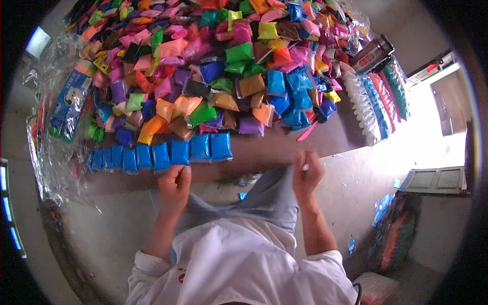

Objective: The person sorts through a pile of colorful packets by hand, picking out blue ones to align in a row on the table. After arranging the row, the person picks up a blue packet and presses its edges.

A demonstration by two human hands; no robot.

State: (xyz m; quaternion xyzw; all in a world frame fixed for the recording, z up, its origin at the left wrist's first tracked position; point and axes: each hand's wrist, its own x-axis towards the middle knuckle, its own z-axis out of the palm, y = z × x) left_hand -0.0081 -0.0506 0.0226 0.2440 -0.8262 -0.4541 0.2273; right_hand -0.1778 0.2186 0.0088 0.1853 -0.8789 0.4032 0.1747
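A row of joined blue packets (pixel 180 152) lies along the front edge of the table. My left hand (pixel 175 184) is closed, thumb against curled fingers, right at the lower edge of this row. What it may hold is hidden. Off to the right, my right hand (pixel 308 175) is closed too and slightly blurred, over the table's front edge. A small pale spot shows at its fingers. Just above it, a pink flat stick (pixel 307 131) pokes out from the packets.
A large heap of colourful small packets (pixel 239 61) covers the back of the table (pixel 264 148). Clear plastic wrap (pixel 58 152) and a blue printed pack (pixel 71 104) are at left. At right lie a dark flask (pixel 373 53) and strips of white packets (pixel 360 104) and coloured ones.
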